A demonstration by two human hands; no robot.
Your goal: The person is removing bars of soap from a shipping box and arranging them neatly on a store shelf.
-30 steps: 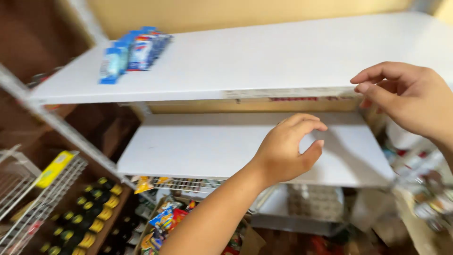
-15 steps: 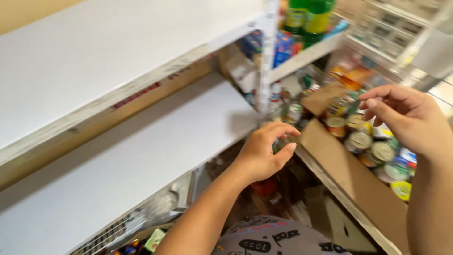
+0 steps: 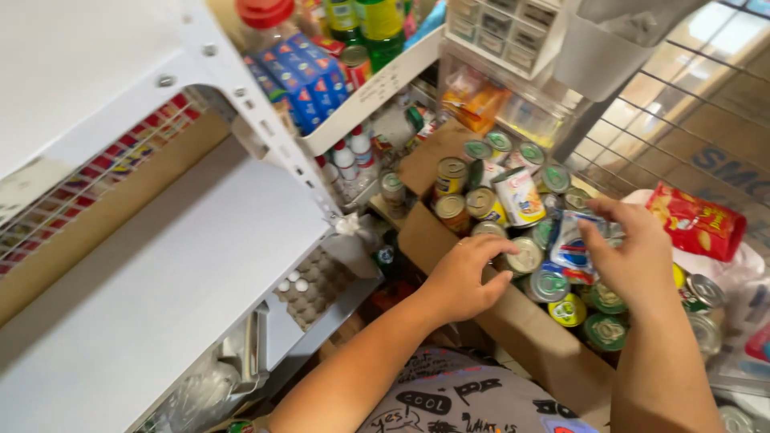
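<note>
Swinging off the bare white shelves (image 3: 160,265), which filled the view a second ago and now sit at left of frame, both hands are over the cardboard box (image 3: 529,329) of tins at centre-right. So the work has moved from shelf to stock. Left hand (image 3: 465,281), centre frame: fingers curled down onto the silver top of a tin (image 3: 525,256) at the box's near edge, grip partly closed, touching it; can't tell if it's lifted. Right hand (image 3: 634,261), just right of that: grip closed, pinching a small white-and-blue packet (image 3: 571,244) between thumb and fingers, held above the tins. More tins fill the box, lids green, gold and silver. Red snack bag (image 3: 696,220) at right edge; blue cartons (image 3: 309,80) on the upper shelf, top centre.
</note>
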